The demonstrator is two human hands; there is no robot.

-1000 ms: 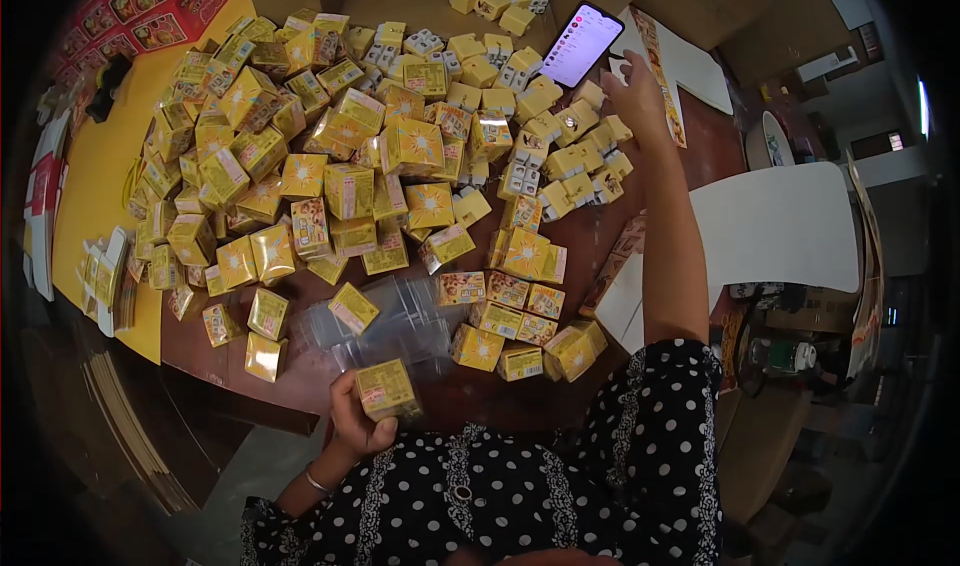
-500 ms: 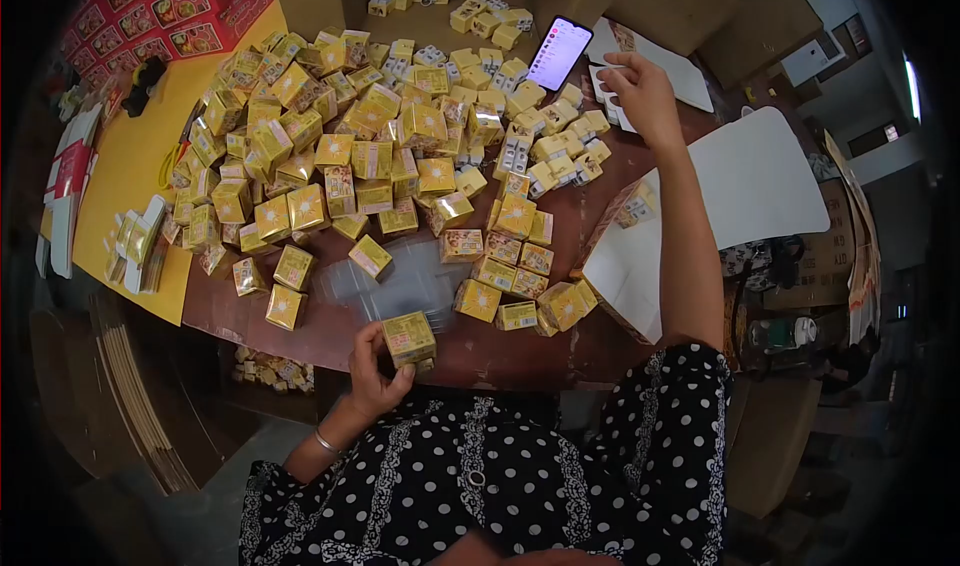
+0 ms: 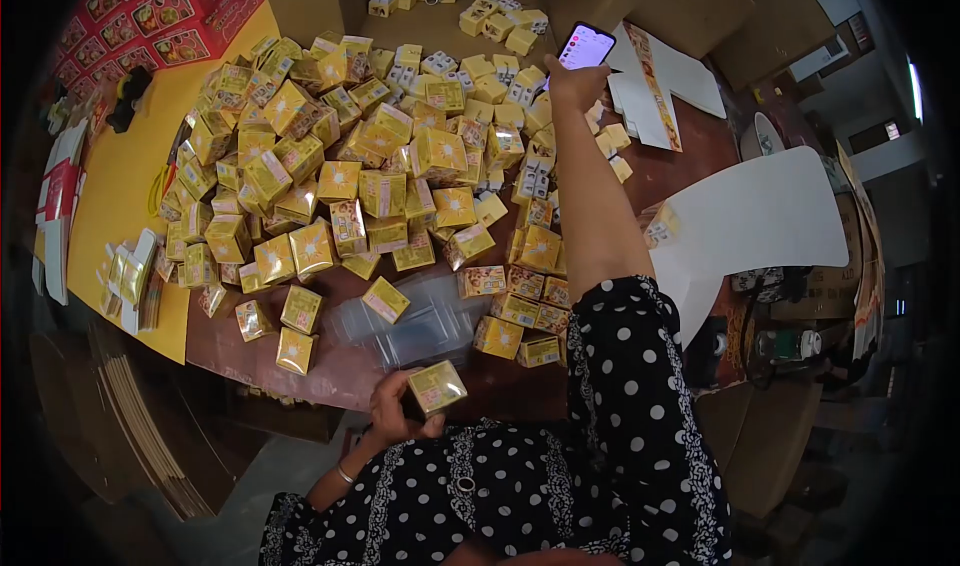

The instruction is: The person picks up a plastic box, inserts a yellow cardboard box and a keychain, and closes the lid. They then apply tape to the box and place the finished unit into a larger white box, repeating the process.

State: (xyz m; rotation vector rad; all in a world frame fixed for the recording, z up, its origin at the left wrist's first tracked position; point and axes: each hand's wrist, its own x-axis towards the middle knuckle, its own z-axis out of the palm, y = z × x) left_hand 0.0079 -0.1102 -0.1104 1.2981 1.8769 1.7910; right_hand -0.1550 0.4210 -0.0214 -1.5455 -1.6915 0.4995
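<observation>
My left hand (image 3: 394, 408) is closed around a small yellow printed box (image 3: 437, 388), held near my lap at the table's front edge. My right hand (image 3: 578, 86) reaches far across the table and grips the lower part of a lit smartphone (image 3: 587, 46), covering some of its screen. A large heap of similar yellow boxes (image 3: 383, 194) fills the middle of the table. Clear plastic sheets or trays (image 3: 425, 331) lie in front of the heap, with one yellow box resting on them.
Pale yellow blocks with white printed sides (image 3: 490, 88) lie behind the heap. White card sheets (image 3: 760, 211) are at the right, and brown cardboard (image 3: 690, 11) stands at the back. Red printed cartons (image 3: 160, 16) and a yellow sheet (image 3: 125, 201) occupy the left.
My right hand has moved left from beside the smartphone onto its lower part, and the phone has shifted and tilted slightly. My left hand still holds the yellow box. The view has shifted a little.
</observation>
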